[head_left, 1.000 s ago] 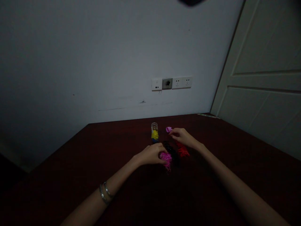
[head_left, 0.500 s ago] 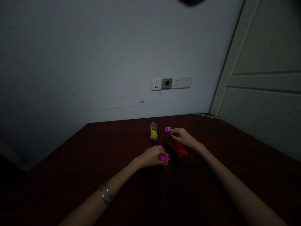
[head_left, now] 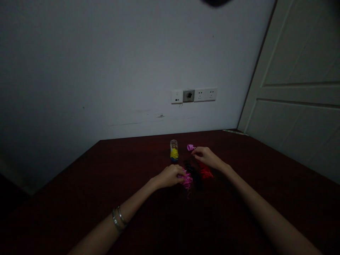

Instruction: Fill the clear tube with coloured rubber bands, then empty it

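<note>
My left hand [head_left: 170,176] reaches into a small heap of pink hair bands [head_left: 187,180], thumb and fingers closed on part of it. Right of the heap lies a dark strip of black hair bands [head_left: 195,173]. Over the upper end of a pile of red hair bands [head_left: 205,172] is my right hand [head_left: 207,156], its fingers drawn together; what they hold, if anything, is too small to make out. A clear glass jar [head_left: 174,151] stands upright and uncapped behind my left hand, with yellow and blue contents. A pink cap [head_left: 190,147] lies just beyond my right fingertips.
The dark red-brown table [head_left: 127,156] meets a pale wall [head_left: 119,71] at the back. Sockets and switches [head_left: 194,95] sit on that wall. A panelled white door [head_left: 297,88] rises at the right. A thin strip [head_left: 235,132] lies at the table's far right corner.
My left fingers have drawn back slightly to the left and closed together, and more of the pink heap shows. My right hand has hardly moved.
</note>
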Demonstrator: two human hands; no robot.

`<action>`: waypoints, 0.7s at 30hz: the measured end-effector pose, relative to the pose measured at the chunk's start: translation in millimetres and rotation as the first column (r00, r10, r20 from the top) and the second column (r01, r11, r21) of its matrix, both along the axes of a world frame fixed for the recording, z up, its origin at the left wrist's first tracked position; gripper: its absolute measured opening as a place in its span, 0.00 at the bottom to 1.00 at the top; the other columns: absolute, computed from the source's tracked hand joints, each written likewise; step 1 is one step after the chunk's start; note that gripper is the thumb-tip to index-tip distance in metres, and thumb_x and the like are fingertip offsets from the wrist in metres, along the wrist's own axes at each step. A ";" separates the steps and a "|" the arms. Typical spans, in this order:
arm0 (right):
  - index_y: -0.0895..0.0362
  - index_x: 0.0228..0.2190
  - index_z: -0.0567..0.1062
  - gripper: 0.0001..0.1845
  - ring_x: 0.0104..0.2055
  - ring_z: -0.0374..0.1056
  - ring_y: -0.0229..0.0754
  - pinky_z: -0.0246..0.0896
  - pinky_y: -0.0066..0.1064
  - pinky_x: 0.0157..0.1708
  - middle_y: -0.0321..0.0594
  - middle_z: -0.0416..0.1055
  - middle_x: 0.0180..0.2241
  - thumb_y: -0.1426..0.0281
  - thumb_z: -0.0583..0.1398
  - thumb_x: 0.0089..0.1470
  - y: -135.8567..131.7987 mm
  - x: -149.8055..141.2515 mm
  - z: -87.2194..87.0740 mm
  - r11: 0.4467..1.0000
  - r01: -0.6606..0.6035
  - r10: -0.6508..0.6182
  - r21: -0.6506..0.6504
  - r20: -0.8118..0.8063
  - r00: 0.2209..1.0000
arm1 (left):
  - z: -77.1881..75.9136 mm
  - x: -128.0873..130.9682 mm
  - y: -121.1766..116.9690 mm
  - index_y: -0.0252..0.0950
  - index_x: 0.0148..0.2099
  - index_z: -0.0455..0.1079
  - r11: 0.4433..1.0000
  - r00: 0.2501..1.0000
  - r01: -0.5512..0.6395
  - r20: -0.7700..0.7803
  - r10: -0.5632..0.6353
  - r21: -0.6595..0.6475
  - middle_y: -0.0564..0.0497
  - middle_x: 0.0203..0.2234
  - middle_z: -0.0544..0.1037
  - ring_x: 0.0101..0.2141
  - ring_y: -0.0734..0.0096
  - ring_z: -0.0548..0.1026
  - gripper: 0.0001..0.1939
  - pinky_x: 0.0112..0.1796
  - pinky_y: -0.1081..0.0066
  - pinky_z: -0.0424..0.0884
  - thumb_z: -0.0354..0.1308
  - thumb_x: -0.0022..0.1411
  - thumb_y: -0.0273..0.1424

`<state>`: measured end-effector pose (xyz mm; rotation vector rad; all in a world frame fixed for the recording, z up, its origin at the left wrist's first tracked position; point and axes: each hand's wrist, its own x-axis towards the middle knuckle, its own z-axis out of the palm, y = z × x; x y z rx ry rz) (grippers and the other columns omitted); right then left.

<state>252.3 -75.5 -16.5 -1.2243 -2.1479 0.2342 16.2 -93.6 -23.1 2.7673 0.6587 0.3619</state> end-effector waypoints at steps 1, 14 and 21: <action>0.60 0.33 0.76 0.12 0.35 0.68 0.41 0.60 0.30 0.36 0.44 0.73 0.33 0.76 0.54 0.47 0.1 -0.2 -0.3 1.000 -0.003 0.003 -0.004 -0.004 1.000 | -0.8 0.1 0.0 0.34 0.33 0.72 1.000 1.000 0.001 0.012 -0.001 -0.012 0.51 0.28 0.72 0.31 0.74 0.68 0.06 0.33 0.76 0.61 0.54 0.57 0.29; 0.60 0.32 0.77 0.12 0.33 0.68 0.40 0.61 0.30 0.34 0.43 0.73 0.31 0.73 0.55 0.47 0.1 -8.6 5.3 0.998 0.002 -0.008 -0.056 -0.119 0.993 | 9.1 1.5 -5.0 0.36 0.44 0.73 0.985 0.991 -0.057 0.110 0.076 -0.165 0.50 0.30 0.76 0.30 0.74 0.69 0.14 0.33 0.77 0.63 0.57 0.53 0.26; 0.61 0.35 0.75 0.13 0.32 0.66 0.39 0.61 0.31 0.34 0.43 0.73 0.32 0.69 0.57 0.46 20.7 -20.4 13.6 0.993 -0.050 0.027 -0.108 -0.206 0.978 | 9.1 1.1 -2.2 0.32 0.38 0.75 0.947 0.965 -0.150 0.168 0.203 -0.286 0.49 0.27 0.75 0.25 0.77 0.67 0.10 0.27 0.78 0.62 0.57 0.53 0.28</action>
